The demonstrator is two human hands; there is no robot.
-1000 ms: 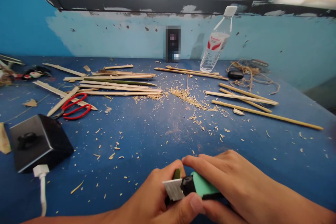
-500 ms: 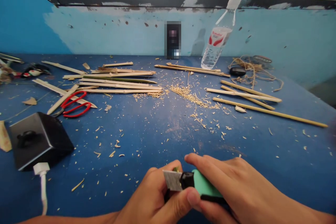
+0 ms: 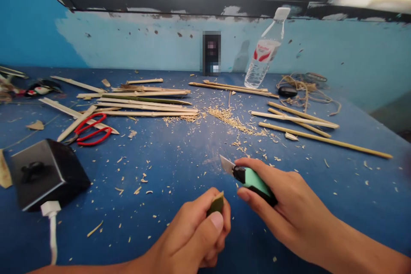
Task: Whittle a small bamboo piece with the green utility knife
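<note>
I have my left hand (image 3: 195, 233) closed in a fist around a short green bamboo piece (image 3: 215, 204), its cut end poking out just above my thumb; my right hand (image 3: 282, 199) is wrapped firmly round the green handle of a utility knife (image 3: 248, 178), blade out and pointing up and left, away from me; knife and bamboo are near each other but not touching, the blade sitting just beyond and to the right of the piece; I judge this as the gap between whittling strokes, blade clear of the wood; the next pass, as I read it, calls for bringing the edge onto the end of the piece at a shallow angle and pushing away from my left thumb, which sits close to the cut end and is the thing most at risk; beyond both hands lies a scatter of shavings (image 3: 231, 122) on the blue table (image 3: 180, 167); further off to the left are long bamboo strips (image 3: 144, 105) and red scissors (image 3: 91, 130); more sticks (image 3: 305, 126) lie ahead to the right; a black box (image 3: 48, 173) with a white cable sits well left of my left hand.
</note>
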